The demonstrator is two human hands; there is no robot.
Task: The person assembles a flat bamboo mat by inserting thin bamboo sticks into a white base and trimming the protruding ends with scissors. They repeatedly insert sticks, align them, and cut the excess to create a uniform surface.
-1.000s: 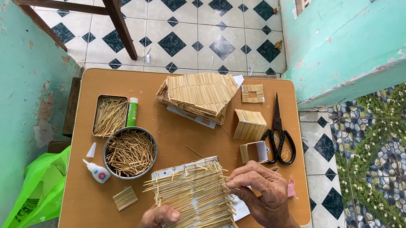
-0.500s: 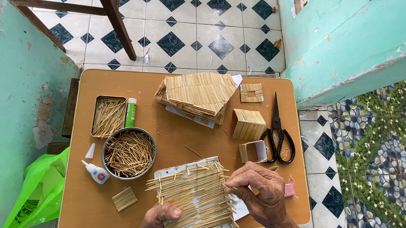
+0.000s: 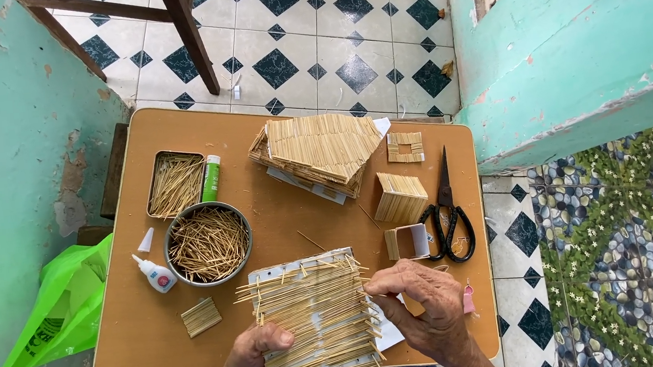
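A white sheet covered with rows of thin wooden sticks [image 3: 317,317] lies at the near edge of a small brown table [image 3: 265,213]. My left hand [image 3: 254,358] grips the panel's near left edge. At the panel's right edge my right hand [image 3: 426,309] pinches the stick ends with its fingertips. A round metal bowl of loose sticks [image 3: 208,243] stands just left of the panel.
A rectangular tin of sticks [image 3: 175,184], a green glue stick [image 3: 211,178], a small glue bottle [image 3: 155,273], stacked stick panels [image 3: 322,153], a stick box [image 3: 401,197], a small frame [image 3: 404,147], black scissors [image 3: 446,216] and a small stick tile [image 3: 200,317] share the table. A green bag [image 3: 60,313] hangs left.
Both hands shifted only slightly on the stick panel; the panel stays in place.
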